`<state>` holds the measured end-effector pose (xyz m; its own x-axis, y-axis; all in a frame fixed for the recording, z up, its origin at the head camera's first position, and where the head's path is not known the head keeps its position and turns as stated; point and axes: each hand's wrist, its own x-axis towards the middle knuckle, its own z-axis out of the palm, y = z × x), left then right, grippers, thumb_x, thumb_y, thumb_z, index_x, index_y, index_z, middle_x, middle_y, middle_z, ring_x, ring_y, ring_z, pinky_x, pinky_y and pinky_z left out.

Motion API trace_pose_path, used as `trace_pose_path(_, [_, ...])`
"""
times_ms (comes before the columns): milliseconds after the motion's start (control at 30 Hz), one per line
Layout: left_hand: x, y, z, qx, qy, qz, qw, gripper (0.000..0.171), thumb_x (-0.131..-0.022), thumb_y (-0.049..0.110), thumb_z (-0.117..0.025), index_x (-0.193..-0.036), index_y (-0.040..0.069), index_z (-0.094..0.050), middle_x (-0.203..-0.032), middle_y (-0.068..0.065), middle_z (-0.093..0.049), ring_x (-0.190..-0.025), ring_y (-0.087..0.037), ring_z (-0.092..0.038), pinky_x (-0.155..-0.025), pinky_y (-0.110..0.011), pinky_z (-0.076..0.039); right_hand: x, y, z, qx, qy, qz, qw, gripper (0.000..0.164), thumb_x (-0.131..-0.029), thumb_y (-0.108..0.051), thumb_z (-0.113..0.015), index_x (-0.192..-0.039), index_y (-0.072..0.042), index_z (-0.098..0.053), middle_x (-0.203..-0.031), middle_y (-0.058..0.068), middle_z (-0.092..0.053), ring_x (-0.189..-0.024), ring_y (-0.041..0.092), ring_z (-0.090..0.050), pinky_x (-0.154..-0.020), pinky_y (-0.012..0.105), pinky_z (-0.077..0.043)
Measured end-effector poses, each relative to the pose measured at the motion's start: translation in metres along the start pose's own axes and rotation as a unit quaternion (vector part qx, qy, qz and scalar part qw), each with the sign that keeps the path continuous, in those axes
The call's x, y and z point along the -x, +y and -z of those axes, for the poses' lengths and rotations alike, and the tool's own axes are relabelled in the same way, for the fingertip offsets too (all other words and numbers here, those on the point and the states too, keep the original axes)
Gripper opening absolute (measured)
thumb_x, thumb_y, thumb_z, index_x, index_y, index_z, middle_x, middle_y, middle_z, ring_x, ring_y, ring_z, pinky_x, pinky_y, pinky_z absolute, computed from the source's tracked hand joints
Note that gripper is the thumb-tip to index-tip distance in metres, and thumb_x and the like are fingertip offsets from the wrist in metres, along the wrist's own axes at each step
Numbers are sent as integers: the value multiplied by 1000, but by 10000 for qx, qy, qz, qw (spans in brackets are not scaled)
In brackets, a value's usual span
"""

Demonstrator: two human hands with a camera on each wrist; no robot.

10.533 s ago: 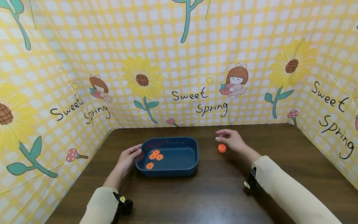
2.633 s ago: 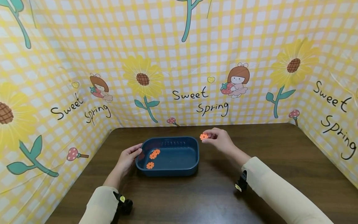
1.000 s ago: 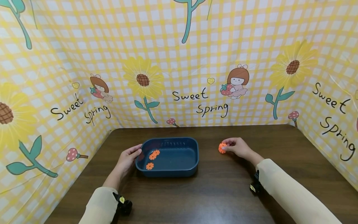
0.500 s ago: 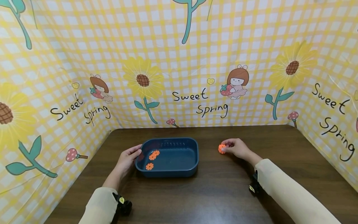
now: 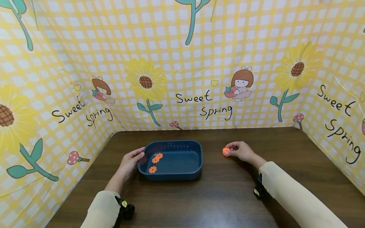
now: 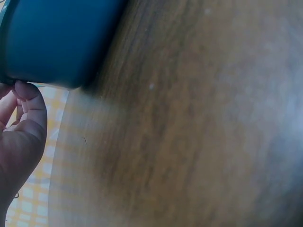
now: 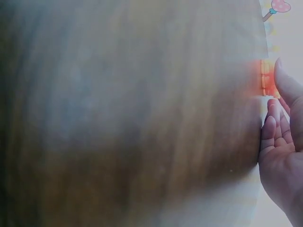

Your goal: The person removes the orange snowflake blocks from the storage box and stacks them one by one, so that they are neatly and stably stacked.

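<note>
My left hand (image 5: 127, 165) holds the left end of a dark blue rectangular tray (image 5: 182, 175), thumb at the rim. The left wrist view shows the fingertips against the outer wall of the tray (image 6: 47, 42). Three orange snowflake discs (image 5: 152, 169) lie inside it on the left, two overlapping. Right of the tray, my right hand (image 5: 241, 151) pinches a small stack of orange snowflake discs (image 5: 225, 151) on the table. In the right wrist view the thumb lies over the stack's top (image 7: 266, 78); fingers partly hide how many layers it has.
The brown wooden table (image 5: 182, 202) reaches back to a yellow checked cloth (image 5: 188, 63) that hangs behind it and along both sides. Each wrist wears a black camera, such as the left one (image 5: 128, 210).
A disc that lay in the tray earlier was carried rightward in my right hand to the stack. Over the last second that hand has stayed there almost still. My left hand keeps its hold.
</note>
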<state>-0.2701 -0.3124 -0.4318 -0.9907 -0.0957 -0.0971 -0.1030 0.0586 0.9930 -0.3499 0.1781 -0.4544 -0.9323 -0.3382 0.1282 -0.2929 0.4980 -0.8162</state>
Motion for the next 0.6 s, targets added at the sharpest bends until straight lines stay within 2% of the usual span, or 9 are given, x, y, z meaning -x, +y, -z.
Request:
trace_pose_path(333, [-2, 1, -1, -49, -37, -3, 10000, 47, -100, 18, -57, -143, 1, -46, -136, -16, -54, -108, -23, -62, -88, -32, -52, 1, 0, 0, 54, 15, -135, 9999, 30, -83, -14, -79, -108, 0, -70, -86, 5, -61, -76, 20, -52, -66, 30, -46])
trace_pose_path(600, [-2, -1, 0, -72, 22, 59, 10000, 46, -100, 18, -57, -143, 3, -48, -135, -13, -55, -107, -19, -62, -90, -33, -51, 0, -1, 0, 21, -8, -202, 9998, 32, -83, -15, -79, -110, -1, -70, -87, 4, -60, -78, 21, -53, -68, 31, -47])
